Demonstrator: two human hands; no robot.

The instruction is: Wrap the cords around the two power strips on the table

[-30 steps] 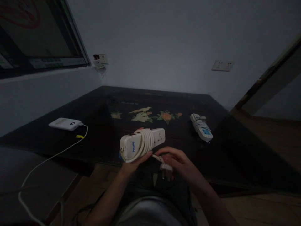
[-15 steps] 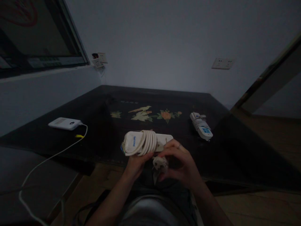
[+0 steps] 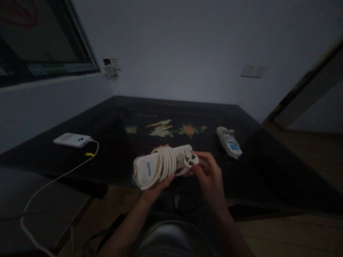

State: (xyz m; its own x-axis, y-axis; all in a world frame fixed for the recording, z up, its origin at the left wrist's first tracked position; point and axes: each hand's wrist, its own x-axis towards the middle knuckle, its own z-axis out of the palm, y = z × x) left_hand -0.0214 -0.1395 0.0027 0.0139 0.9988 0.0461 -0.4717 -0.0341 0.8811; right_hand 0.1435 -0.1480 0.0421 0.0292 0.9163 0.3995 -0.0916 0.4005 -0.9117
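Note:
A white power strip (image 3: 143, 167) marked PHILIPS is held tilted above the table's near edge, its right end higher. Its thick white cord (image 3: 167, 162) is wound in several turns around the middle. My left hand (image 3: 158, 185) grips the strip from below and behind, thumb at the front by the coil. My right hand (image 3: 210, 175) pinches the white plug (image 3: 190, 159) at the cord's end, thumb in front, against the strip's right end. The plug's face with dark marks is turned toward me. Coloured wires (image 3: 136, 181) show at the strip's left end.
A second power strip (image 3: 229, 142) with its cord wound around it lies on the black table (image 3: 268, 171) at right. At left lies a white power bank (image 3: 72, 140) with a cable (image 3: 61, 177) hanging off the edge, near a yellow tag (image 3: 89, 154). Wall sockets (image 3: 253, 70) are behind.
My right hand has raised the plug from below the strip to its right end and turned its face toward me. The strip has tilted, left end lower.

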